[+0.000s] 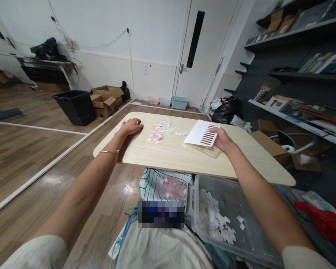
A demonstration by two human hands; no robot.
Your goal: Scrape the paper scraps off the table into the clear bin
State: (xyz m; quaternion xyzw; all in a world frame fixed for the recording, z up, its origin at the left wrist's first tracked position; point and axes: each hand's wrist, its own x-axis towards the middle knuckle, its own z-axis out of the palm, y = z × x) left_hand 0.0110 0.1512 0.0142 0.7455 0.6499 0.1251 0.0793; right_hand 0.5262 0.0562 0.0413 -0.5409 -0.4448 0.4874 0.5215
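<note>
In my right hand (222, 139) is a flat white slotted panel (197, 131), gripped by its slotted side. It is tilted just over the light wooden table (156, 156), and its shadow falls on the top. Small white and pinkish paper scraps (156, 137) lie in loose heaps between my hands, some close to the panel's left edge. My left hand (131, 126) rests palm down near the table's left side, fingers stretched forward and holding nothing. A thin bracelet circles that wrist.
Below the table's near edge, a clear plastic bin (246, 239) holds more white scraps. Beside it, a striped cloth-lined container (148, 185) has pinkish pieces inside. A black bin (75, 106) and cardboard boxes (108, 99) stand left on the floor; shelves (296, 35) line the right.
</note>
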